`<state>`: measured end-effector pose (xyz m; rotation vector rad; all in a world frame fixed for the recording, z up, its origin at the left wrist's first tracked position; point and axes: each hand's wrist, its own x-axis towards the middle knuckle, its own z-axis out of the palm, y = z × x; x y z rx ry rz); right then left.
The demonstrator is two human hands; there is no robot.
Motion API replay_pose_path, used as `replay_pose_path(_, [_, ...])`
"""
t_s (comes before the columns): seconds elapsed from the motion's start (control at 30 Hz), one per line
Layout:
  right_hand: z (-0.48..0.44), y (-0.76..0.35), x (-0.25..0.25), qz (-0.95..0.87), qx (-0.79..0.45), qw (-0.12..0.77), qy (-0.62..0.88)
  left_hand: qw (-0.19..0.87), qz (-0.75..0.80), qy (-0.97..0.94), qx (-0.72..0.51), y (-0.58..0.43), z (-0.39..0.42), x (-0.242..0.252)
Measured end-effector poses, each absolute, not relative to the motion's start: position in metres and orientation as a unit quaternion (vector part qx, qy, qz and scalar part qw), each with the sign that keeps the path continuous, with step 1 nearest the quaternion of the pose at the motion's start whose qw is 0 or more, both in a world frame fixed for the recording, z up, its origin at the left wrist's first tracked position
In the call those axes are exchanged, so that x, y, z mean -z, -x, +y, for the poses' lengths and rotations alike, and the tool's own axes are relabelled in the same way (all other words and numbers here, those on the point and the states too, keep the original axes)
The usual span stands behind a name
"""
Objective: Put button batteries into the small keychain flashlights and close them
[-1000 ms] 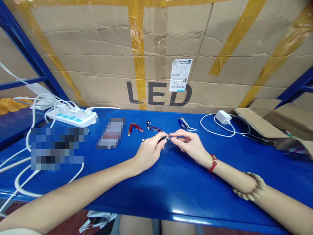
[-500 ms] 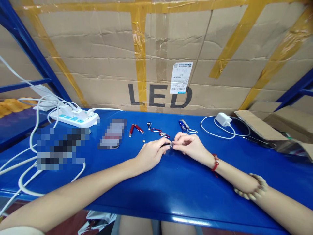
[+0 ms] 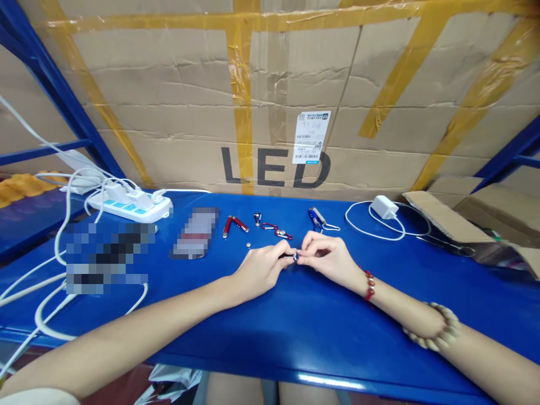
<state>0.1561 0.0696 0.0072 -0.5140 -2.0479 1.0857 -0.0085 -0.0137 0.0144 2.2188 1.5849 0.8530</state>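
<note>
My left hand point(image 3: 262, 271) pinches a small black tube with a silver end point(image 3: 296, 256), mostly hidden by the fingers. Thumb and forefinger of my right hand point(image 3: 327, 256) close at that silver end, from the other side. Beyond the hands are two red carabiner clips point(image 3: 283, 233). Two short red metal tubes point(image 3: 240, 224) lie to their left, beside a small black-and-silver part point(image 3: 257, 218). A small round silver piece point(image 3: 248, 244) rests near my left hand. Behind my right hand lie a blue tube point(image 3: 314, 217) and a silver one, with a silver clip point(image 3: 331, 227).
On the blue table point(image 3: 253, 343), a blurred phone point(image 3: 196, 233) lies at left, near a white power strip point(image 3: 130, 207) and loose cables. At right are a white charger point(image 3: 384, 207) with its cord and an open cardboard box point(image 3: 447, 225). A large taped carton point(image 3: 177, 124) stands behind.
The silver end between my fingers has tilted and now faces me more. Both hands keep nearly the same place. The view has shifted slightly.
</note>
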Motion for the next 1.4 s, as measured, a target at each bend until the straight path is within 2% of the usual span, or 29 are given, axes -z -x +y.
replay_pose_path(0.4, [0.0651, -0.1538, -0.0106, -0.791, -0.431, 0.368, 0.23, 0.095, 0.54, -0.779, -0.304, 0.0094, -0.0145, -0.0096])
replay_pose_path(0.63, [0.0679, -0.1533, -0.0107, -0.76, -0.517, 0.298, 0.257, 0.067, 0.531, -0.786, -0.31, 0.01, -0.0143, -0.0066])
replay_pose_path(0.83, [0.0692, -0.1535, -0.011, -0.742, -0.545, 0.277, 0.276, 0.036, 0.535, -0.787, -0.304, 0.0084, -0.0145, -0.0044])
replay_pose_path(1.4, [0.0679, -0.1508, -0.0149, -0.697, -0.587, 0.268, 0.312, 0.067, 0.565, -0.768, -0.295, 0.0074, -0.0138, -0.0072])
